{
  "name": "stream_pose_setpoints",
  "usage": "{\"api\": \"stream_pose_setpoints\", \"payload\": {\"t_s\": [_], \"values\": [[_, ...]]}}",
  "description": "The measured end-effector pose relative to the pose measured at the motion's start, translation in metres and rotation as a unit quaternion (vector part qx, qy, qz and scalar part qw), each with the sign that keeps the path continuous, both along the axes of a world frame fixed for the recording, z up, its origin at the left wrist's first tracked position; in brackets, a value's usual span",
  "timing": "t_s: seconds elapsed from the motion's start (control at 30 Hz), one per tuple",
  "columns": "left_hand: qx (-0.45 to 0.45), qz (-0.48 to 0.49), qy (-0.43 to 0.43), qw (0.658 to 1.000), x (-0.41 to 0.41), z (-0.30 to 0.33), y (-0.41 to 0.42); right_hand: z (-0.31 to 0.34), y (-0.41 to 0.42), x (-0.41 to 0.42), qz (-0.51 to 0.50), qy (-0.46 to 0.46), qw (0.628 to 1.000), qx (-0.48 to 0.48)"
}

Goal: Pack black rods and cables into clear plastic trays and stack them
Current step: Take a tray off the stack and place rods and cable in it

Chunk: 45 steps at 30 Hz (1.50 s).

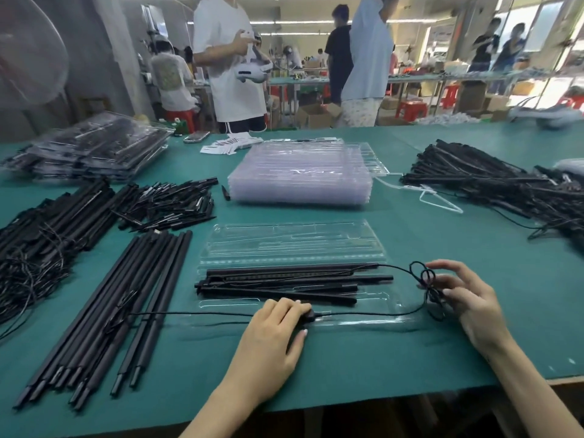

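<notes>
1. Head view: a clear tray (pixel 290 245) lies open near the green bench's (pixel 410 343) front edge, black rods (pixel 284 281) bundled across its middle.
2. The left hand (pixel 271 336) presses straight fingers on a small black plug at the tray's near rim.
3. The right hand (pixel 464 298) pinches the coiled cable (pixel 426 276) just past the tray's right edge.
4. Loose rods (pixel 104 314) lie left; empty trays (pixel 300 172) stack behind.

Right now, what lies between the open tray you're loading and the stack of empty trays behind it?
In the head view, only bare green mat separates the open tray from the stack of empty trays.
</notes>
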<state>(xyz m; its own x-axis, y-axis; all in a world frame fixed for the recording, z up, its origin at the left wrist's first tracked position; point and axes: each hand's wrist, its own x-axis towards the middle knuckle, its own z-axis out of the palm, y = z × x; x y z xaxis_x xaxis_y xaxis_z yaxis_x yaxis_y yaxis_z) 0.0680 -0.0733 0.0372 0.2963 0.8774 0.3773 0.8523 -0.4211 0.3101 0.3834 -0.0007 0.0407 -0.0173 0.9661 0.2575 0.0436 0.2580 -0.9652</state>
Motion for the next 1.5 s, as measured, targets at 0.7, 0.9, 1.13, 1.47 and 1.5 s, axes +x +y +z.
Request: {"api": "stream_pose_setpoints", "payload": {"t_s": [0.7,0.9,1.13,1.47,1.5], "values": [[-0.177,0.002,0.144,0.974,0.016,0.003,0.080,0.028,0.009,0.012,0.036,-0.441,0.834,0.328],[-0.181,0.002,0.145,0.973,0.016,0.006,0.080,0.042,0.013,0.020,0.026,-0.609,0.683,0.402],[-0.173,0.032,0.128,0.976,0.021,0.003,0.077,0.037,-0.007,-0.014,-0.062,-0.419,0.895,0.136],[-0.158,0.046,0.111,0.980,0.023,0.000,0.074,0.034,-0.020,-0.067,-0.227,-0.559,0.796,-0.040],[-0.156,0.046,0.111,0.980,0.022,0.000,0.074,0.035,-0.019,-0.070,-0.229,-0.564,0.792,-0.038]]}}
